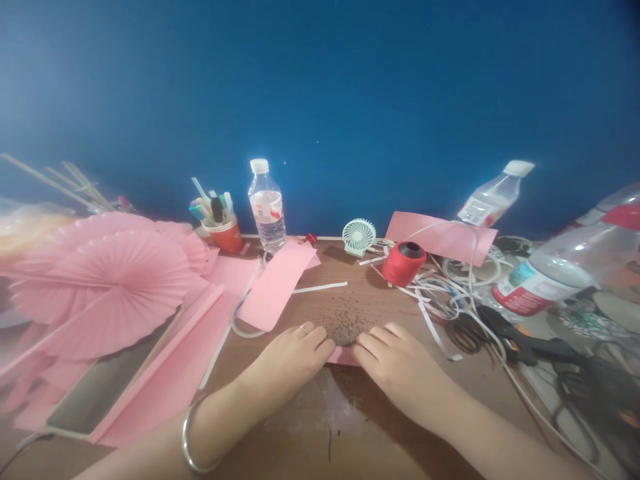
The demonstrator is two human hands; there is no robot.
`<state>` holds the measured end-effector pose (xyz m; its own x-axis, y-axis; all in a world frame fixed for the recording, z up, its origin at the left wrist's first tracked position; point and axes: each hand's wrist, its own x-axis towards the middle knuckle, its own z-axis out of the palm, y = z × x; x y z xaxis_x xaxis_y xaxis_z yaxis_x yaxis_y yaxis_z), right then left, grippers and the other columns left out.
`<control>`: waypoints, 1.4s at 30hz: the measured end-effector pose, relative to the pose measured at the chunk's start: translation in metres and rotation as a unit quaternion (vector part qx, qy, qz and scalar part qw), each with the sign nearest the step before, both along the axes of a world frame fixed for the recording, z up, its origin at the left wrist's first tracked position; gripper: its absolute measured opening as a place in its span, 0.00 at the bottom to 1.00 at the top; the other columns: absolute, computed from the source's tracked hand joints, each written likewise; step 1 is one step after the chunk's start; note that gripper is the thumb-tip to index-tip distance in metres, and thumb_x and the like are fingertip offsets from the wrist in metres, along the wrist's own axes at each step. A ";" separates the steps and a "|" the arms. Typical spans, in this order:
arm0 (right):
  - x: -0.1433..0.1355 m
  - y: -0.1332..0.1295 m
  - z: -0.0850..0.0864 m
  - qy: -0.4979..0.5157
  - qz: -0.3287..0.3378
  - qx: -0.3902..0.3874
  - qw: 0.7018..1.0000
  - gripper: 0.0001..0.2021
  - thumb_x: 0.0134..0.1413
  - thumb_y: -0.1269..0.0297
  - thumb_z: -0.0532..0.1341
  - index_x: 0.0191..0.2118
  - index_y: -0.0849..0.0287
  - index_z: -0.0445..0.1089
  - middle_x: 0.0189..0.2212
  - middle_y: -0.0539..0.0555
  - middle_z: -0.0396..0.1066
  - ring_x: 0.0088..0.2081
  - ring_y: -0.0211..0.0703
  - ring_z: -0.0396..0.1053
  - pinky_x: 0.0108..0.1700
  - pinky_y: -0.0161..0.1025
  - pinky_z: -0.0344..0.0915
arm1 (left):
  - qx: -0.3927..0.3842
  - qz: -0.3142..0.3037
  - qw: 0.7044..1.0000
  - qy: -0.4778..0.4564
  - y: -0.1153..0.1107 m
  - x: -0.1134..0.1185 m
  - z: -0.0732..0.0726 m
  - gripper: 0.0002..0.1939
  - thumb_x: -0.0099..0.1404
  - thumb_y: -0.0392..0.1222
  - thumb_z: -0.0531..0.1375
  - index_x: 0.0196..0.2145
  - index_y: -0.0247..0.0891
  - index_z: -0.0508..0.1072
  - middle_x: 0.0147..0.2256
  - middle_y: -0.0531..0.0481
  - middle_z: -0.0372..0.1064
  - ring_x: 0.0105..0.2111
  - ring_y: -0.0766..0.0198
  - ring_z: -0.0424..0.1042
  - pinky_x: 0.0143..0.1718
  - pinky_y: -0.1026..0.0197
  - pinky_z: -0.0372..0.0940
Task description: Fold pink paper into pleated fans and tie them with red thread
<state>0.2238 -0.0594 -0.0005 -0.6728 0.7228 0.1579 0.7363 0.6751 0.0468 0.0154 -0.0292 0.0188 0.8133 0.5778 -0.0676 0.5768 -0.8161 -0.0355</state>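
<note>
Your two hands work close together, backs upward, forearms angled in from either side.
Your left forearm [227,415] slants up from the lower left, your right forearm [493,427] from the lower right. Your left hand [297,352] and right hand [387,357] nearly mirror each other, a small gap between them. Their fingers bend together, forward and inward; your thumbs are hidden.

Tabletop [280,430], front centre: strip [342,356] between left hand [295,353] and right hand [393,360]; specks [345,327] directly behind it. Rear, before the wall [320,100], left to right: cup [224,238] with pens [216,209], bottle [268,208], fan [359,235]. Spool [401,267] sits right of centre, in front of a card [435,232]. Rosette [110,283] lies far left; another bottle [545,283], far right.
</note>
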 end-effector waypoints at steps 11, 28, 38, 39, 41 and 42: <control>0.007 0.005 -0.005 0.086 -0.033 -0.112 0.989 0.02 0.51 0.69 0.57 0.32 0.60 0.65 0.31 0.52 0.65 0.34 0.43 0.59 0.36 0.40 0.54 | -0.070 -0.005 0.994 -0.087 0.005 -0.005 -0.007 0.07 0.64 0.34 0.49 0.32 0.34 0.66 0.35 0.47 0.63 0.37 0.60 0.62 0.39 0.57 0.60; 0.021 0.025 -0.011 0.210 -0.028 -0.237 0.948 0.10 0.57 0.64 0.54 0.43 0.54 0.69 0.38 0.52 0.66 0.41 0.41 0.61 0.44 0.38 0.59 | -0.187 0.039 0.956 -0.223 0.015 -0.010 -0.024 0.09 0.63 0.35 0.52 0.38 0.41 0.71 0.40 0.52 0.67 0.41 0.65 0.63 0.44 0.61 0.58; 0.023 0.028 -0.016 0.240 -0.047 -0.228 0.942 0.09 0.56 0.64 0.56 0.38 0.53 0.73 0.33 0.51 0.65 0.36 0.38 0.62 0.40 0.35 0.58 | -0.215 0.044 0.946 -0.238 0.020 -0.012 -0.027 0.11 0.61 0.34 0.54 0.41 0.42 0.72 0.41 0.51 0.67 0.41 0.64 0.64 0.45 0.59 0.58; 0.023 0.028 -0.016 0.243 -0.052 -0.231 0.941 0.09 0.55 0.63 0.56 0.38 0.53 0.73 0.32 0.51 0.64 0.35 0.37 0.62 0.39 0.35 0.58 | -0.214 0.044 0.947 -0.236 0.020 -0.012 -0.027 0.11 0.61 0.34 0.54 0.40 0.42 0.72 0.41 0.51 0.67 0.41 0.64 0.64 0.45 0.59 0.58; 0.023 0.027 -0.015 0.245 -0.058 -0.236 0.939 0.09 0.55 0.62 0.56 0.37 0.53 0.73 0.32 0.51 0.63 0.34 0.37 0.62 0.38 0.35 0.58 | -0.208 0.042 0.949 -0.233 0.019 -0.011 -0.026 0.11 0.62 0.34 0.53 0.40 0.42 0.72 0.41 0.51 0.67 0.41 0.64 0.64 0.45 0.60 0.58; 0.023 0.027 -0.015 0.244 -0.059 -0.238 0.938 0.09 0.55 0.62 0.56 0.37 0.53 0.73 0.31 0.51 0.62 0.34 0.37 0.62 0.38 0.35 0.58 | -0.203 0.039 0.951 -0.231 0.018 -0.011 -0.026 0.11 0.63 0.34 0.53 0.39 0.42 0.72 0.41 0.51 0.67 0.41 0.64 0.64 0.44 0.60 0.59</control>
<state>0.2466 -0.0327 -0.0158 -0.5144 0.8549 0.0669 0.6626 0.4459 -0.6018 0.0042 -0.0108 -0.0070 0.7658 0.6407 0.0555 0.5148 -0.6623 0.5444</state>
